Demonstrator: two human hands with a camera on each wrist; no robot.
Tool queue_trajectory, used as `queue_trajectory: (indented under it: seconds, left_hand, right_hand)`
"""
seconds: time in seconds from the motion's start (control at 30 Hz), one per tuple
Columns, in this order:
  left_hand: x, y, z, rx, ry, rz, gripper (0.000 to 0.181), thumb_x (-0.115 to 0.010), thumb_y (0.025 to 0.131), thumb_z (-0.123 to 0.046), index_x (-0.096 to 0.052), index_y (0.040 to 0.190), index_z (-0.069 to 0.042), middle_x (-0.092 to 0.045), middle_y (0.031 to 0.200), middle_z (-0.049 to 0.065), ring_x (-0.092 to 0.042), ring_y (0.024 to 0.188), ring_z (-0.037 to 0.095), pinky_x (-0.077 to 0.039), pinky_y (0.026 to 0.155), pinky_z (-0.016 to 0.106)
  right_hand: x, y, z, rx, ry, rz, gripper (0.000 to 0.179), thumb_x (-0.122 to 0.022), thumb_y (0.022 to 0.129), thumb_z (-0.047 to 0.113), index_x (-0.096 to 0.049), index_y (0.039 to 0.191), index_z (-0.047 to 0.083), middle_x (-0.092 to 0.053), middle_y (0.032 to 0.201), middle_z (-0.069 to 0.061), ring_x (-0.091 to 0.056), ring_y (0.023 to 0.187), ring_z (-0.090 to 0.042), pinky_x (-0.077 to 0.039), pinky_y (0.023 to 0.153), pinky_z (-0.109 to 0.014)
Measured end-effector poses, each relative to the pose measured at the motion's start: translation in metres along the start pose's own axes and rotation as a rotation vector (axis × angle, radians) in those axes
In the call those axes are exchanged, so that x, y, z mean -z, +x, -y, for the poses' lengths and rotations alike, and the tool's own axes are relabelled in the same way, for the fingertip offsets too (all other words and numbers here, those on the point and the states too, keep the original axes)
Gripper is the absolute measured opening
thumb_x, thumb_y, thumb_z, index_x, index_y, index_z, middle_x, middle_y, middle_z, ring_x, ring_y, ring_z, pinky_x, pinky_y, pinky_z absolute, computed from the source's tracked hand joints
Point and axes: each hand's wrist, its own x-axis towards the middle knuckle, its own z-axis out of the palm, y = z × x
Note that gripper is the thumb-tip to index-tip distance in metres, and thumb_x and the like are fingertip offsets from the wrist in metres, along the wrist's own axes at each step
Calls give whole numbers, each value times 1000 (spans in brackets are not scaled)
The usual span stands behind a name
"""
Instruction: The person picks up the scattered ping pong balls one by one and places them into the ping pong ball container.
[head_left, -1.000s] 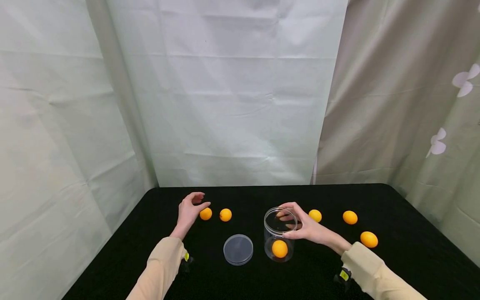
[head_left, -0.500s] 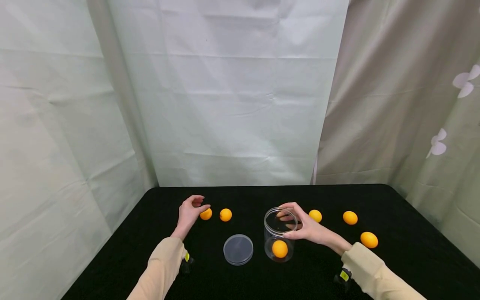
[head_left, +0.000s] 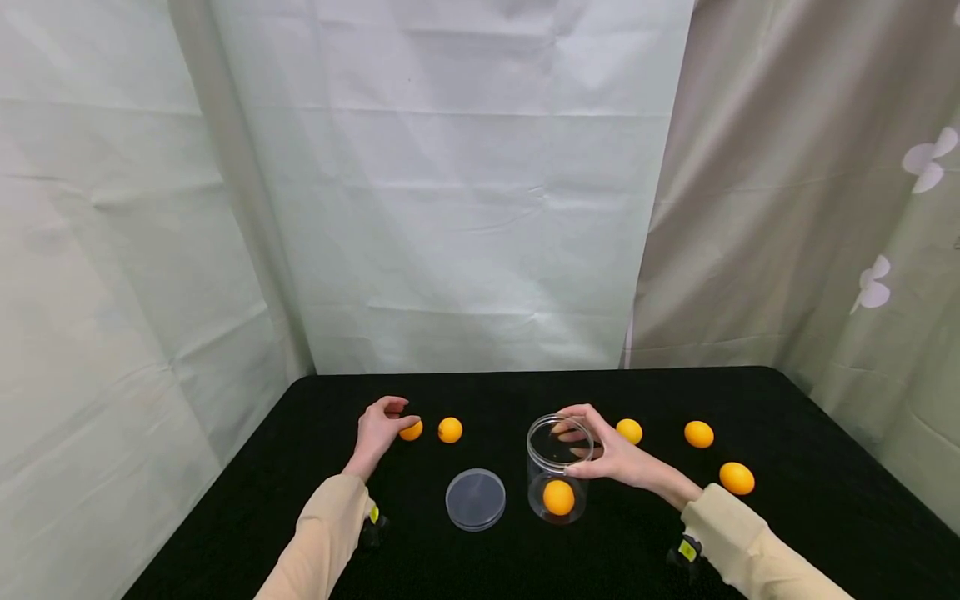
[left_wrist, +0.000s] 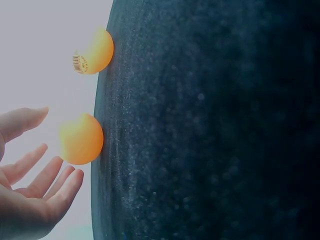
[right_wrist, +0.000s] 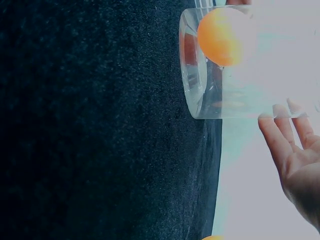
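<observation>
Just right of the first ball at my left hand, a second ball narrows the way sideways; over it the air is free. From there I could cross bare table to the jar, passing behind the lid. My right hand blocks the jar's right side; the mouth is uncovered.
</observation>
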Motion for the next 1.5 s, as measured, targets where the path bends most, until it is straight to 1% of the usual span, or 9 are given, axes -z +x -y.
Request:
queue_trajectory:
  seconds: [0.2,0.33,0.47,0.63,0.87,1.17,1.27,1.5]
  left_hand:
    - [1,1,0,26,17,19,36,-68,79,-9,-55,108,7,-53,107,24,-51,92,34,-41,83,46]
    - [0,2,0,39,26,29,36,-69,79,-9,-56,107,8,-54,105,25,-51,91,34,-41,82,46]
    - [-1,3,2,37,52,33,36,-69,78,-10,-57,106,7,-55,102,23,-50,90,33,-41,81,46]
    - [-2,3,4,35,76,38,33,-70,76,-8,-58,102,9,-57,96,20,-50,86,32,-41,80,45]
    - [-3,3,7,60,63,53,31,-69,77,-7,-58,101,9,-57,95,18,-51,84,30,-43,79,44]
    - [-2,1,6,107,44,79,33,-69,78,-10,-57,102,8,-57,96,17,-51,81,29,-44,77,42]
    - [-2,2,7,110,43,81,33,-69,78,-11,-57,102,8,-57,96,18,-51,81,29,-45,77,42]
    - [-1,1,9,104,35,71,32,-70,78,-11,-58,101,7,-57,94,16,-52,79,27,-46,75,40]
  right_hand:
    - [2,1,-2,10,-4,7,64,-61,81,6,-23,133,6,-33,127,-22,-33,112,-46,-34,88,-57]
    - [1,1,-1,12,3,0,63,-62,81,8,-25,132,6,-34,127,-21,-32,113,-47,-33,88,-58]
    - [1,0,-2,8,-2,-5,63,-62,81,7,-25,132,6,-34,127,-22,-31,113,-48,-32,89,-58]
    - [0,0,-2,-2,0,-7,62,-61,81,4,-25,132,6,-34,127,-22,-31,113,-49,-32,90,-57]
    - [0,0,-2,0,5,-2,63,-60,81,5,-25,133,7,-33,128,-21,-31,114,-47,-32,90,-57]
    - [0,1,-2,4,-1,5,64,-61,81,8,-23,133,6,-33,127,-22,-32,113,-47,-33,89,-57]
    - [0,2,-3,7,-9,6,65,-62,81,9,-22,134,6,-32,127,-22,-33,112,-46,-34,88,-57]
    - [-2,0,0,-11,-5,-7,63,-62,81,9,-25,133,8,-33,127,-21,-32,113,-46,-33,89,-56]
